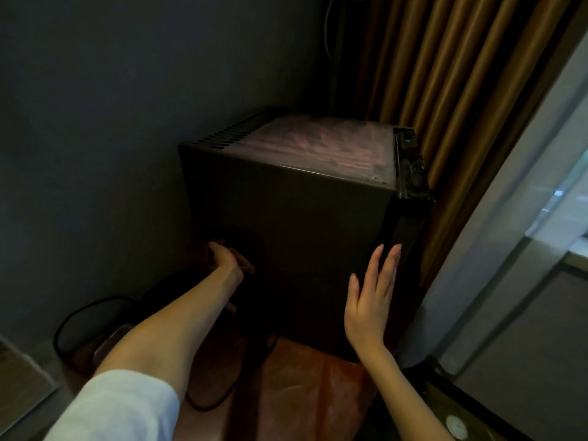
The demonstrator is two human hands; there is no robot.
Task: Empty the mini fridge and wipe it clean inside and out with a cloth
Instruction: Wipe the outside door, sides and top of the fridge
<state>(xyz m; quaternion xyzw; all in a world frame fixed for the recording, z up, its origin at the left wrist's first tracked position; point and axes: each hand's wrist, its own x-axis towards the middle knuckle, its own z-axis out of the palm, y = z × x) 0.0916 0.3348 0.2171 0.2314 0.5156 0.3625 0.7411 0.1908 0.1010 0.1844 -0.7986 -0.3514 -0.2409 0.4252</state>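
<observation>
Found the mini fridge (pixel 286 233) in the corner, door shut, between grey wall (pixel 95 122) and brown curtain (pixel 445 74). Gripped at its rear edge by left hand (pixel 224 257), fingers curled; pressed on its side by right hand (pixel 369 307), fingers straight. Saw no cloth; judged emptying and wiping not yet begun.

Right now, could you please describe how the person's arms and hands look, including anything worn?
The left hand and right hand are bare: no gloves, rings or watch visible. A pale, whitish sleeve ends near the left elbow; the right forearm shows no sleeve.
</observation>
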